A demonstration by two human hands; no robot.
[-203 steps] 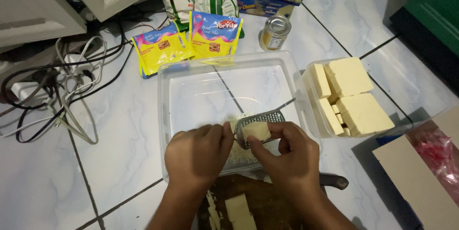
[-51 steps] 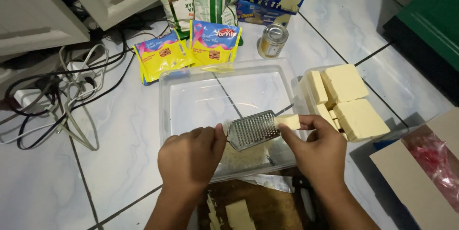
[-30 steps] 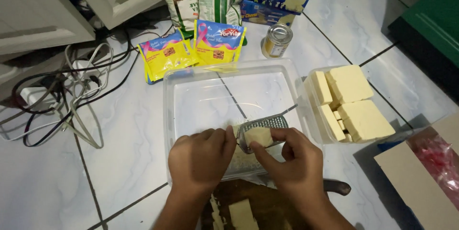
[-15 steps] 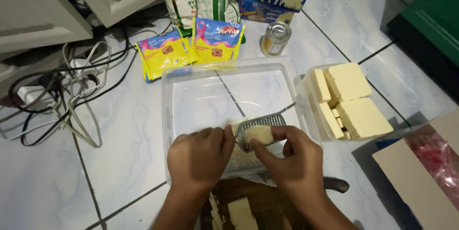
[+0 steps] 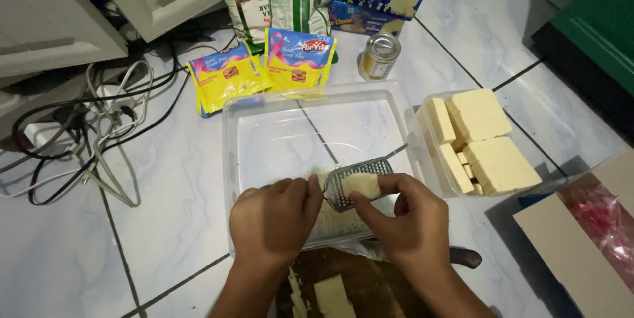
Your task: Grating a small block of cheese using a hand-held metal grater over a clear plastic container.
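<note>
**Grater and cheese block held over clear tub, tiled floor**

Tiled floor [image 5: 165, 179]: white, carries every item listed; a tangle of cables [image 5: 86, 140] lies toward its left edge.

Clear plastic tub [image 5: 264, 140]: rectangular, at the middle of the floor, long axis running left to right. A heap of grated cheese [image 5: 340, 222] lies against its near wall.

Second clear container [image 5: 429, 159]: just beside the tub's right wall, filled with pale yellow cheese blocks [image 5: 489, 140].

Cardboard box [image 5: 581, 232]: near right corner of view, a red bag inside.

Wooden board [image 5: 356, 285]: at the tub's near wall, partly under the forearms, with cheese slices on it.

Left hand [image 5: 274, 219]: back of the hand up, fingers curled shut around the near-left end of the grater, over the tub's near wall.

Right hand [image 5: 406, 222]: back up, thumb and fingers pinched on the cheese piece, pressing it to the grater face.

Packets [image 5: 264, 70]: two yellow sachets, flat, at the tub's far wall; bags and a blue carton stand behind them.

Metal grater [image 5: 356, 182]: small, flat; long axis lower left to upper right, tilted, far end raised over the tub.

Cheese piece [image 5: 360, 184]: on the grater's middle, between the two hands.

Tin can [image 5: 378, 56]: upright, beyond the tub's far right corner.
</note>
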